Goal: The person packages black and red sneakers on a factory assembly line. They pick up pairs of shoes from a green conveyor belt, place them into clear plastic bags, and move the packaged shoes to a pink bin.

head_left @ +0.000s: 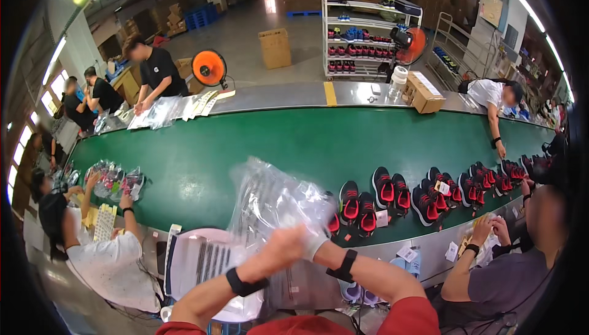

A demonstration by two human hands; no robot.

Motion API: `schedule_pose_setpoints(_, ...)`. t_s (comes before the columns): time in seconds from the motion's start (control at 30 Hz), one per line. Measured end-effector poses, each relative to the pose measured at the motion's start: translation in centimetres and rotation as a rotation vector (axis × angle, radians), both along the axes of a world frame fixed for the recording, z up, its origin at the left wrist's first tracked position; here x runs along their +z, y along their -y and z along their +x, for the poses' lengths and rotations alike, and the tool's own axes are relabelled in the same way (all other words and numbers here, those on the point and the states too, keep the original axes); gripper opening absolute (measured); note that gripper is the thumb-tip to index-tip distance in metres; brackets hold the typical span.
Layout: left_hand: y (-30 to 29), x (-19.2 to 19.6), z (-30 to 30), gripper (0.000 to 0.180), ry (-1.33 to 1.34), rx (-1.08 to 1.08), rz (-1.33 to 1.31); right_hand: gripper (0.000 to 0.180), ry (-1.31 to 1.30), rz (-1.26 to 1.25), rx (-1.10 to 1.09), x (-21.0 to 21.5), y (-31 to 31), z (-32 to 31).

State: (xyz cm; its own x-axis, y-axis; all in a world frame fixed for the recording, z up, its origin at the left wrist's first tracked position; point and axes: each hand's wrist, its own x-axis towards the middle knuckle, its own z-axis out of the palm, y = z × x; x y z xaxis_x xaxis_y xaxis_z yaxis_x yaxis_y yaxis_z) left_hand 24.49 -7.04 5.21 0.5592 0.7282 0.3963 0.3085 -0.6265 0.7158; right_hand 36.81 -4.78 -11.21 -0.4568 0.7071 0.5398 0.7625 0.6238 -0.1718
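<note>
A crinkled clear plastic bag [270,200] is held up in front of me over the near edge of the green conveyor belt [257,145]. My left hand [283,250] grips its lower part. My right hand [314,243], in a pale glove, grips the bag right beside it. Both wrists wear black bands, and my forearms cross low in the picture. Just right of the bag, black and red shoes [359,203] stand in pairs on the belt. A pale pink tray [196,261] with dark strips lies under my left arm.
More black and red shoes [466,184] run along the belt to the right. A seated person [503,273] works at my right and another [98,249] at my left with bagged shoes [116,181]. Across the belt stand other workers, orange fans [208,68], a shoe rack [362,40] and cardboard boxes [423,92].
</note>
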Motion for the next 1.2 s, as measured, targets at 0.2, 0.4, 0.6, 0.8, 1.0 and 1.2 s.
schedule_pose_setpoints(0.2, -6.6, 1.7, -1.2, 0.016, -0.044, 0.244, -0.165, 0.016, 0.394, -0.36, 0.388, 15.2, 1.1, -5.5)
schedule_pose_setpoints(0.4, -0.2, 0.5, -6.8, 0.008, -0.397, -0.052, -0.158, 0.018, -0.025, -0.481, 0.086, 13.7, 0.1, -0.5)
schedule_pose_setpoints(0.6, 3.2, -3.4, -5.0, 0.014, -0.075, 0.132, 0.152, 0.019, -0.061, -0.395, 0.048, 9.6, -1.5, -5.0)
schedule_pose_setpoints(0.8, -3.8, 5.5, -8.9, 0.017, -0.038, 0.425, -0.178, 0.021, -0.256, -0.38, 0.049, 8.5, -7.3, -10.6)
schedule_pose_setpoints(1.0, -6.9, 0.4, -13.2, 0.026, 0.5, 0.579, -0.599, 0.023, -0.12, -0.579, -0.03, 9.2, -8.9, -13.1)
schedule_pose_setpoints(1.2, -5.9, 0.1, -10.3, 0.026, 0.708, 0.393, -0.812, 0.047, -0.876, -1.228, 0.172, 12.3, -2.5, -4.6)
